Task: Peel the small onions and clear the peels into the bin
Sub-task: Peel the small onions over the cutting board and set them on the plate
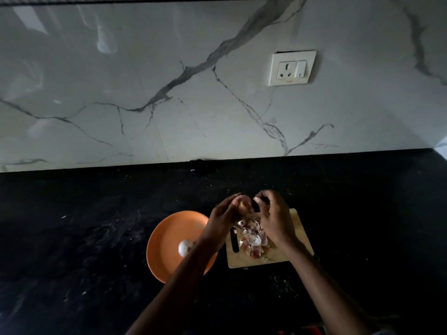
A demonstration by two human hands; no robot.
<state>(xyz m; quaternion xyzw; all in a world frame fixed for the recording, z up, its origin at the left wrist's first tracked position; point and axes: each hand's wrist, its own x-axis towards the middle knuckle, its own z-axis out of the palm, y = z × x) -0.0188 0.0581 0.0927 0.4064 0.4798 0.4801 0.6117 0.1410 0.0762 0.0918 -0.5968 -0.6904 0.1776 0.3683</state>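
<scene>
One camera only, worn on the head, looking forward and down over the dark counter (96,238) toward the marble wall (169,81) at the far side; dim light, near edge perhaps unseen.

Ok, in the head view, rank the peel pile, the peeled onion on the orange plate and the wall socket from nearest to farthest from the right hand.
From the right hand:
1. Peel pile, on the cutting board just beside and below the hand.
2. Peeled onion, on the orange plate, off to the left.
3. Wall socket, high on the marble backsplash.

onion (243,204): mostly hidden by fingers | knife (235,243): partly under peels (254,238) | forearms: cut off below
</scene>
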